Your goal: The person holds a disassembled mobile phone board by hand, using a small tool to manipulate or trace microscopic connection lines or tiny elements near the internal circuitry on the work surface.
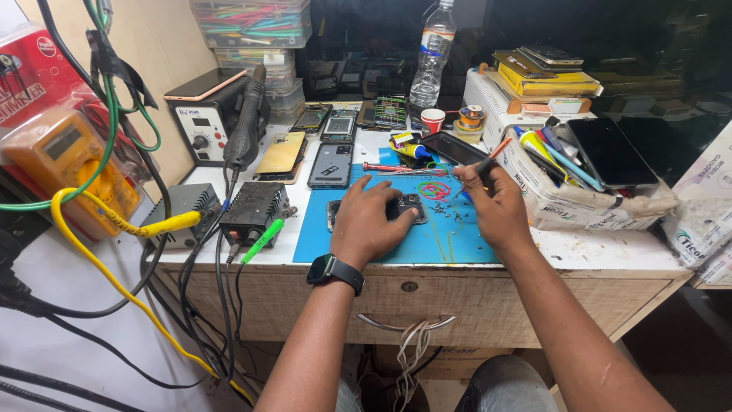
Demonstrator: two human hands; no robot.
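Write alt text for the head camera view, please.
A person's left hand presses an opened phone onto a blue mat while the right hand holds a thin screwdriver above tiny loose screws. Phones, tools and a water bottle crowd the bench.

My left hand [371, 221] covers most of the opened phone [402, 207] on the blue mat [427, 236]; beside it, the scattered screws [450, 210] are too small for me to count.

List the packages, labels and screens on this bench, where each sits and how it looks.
Red carton: far left, boxy, white lettering.
Water bottle: back centre, clear, pale label band.
White packet: right edge, green and blue print.
Dark screen: right, flat black rectangle.
Yellow box: back right, flat.
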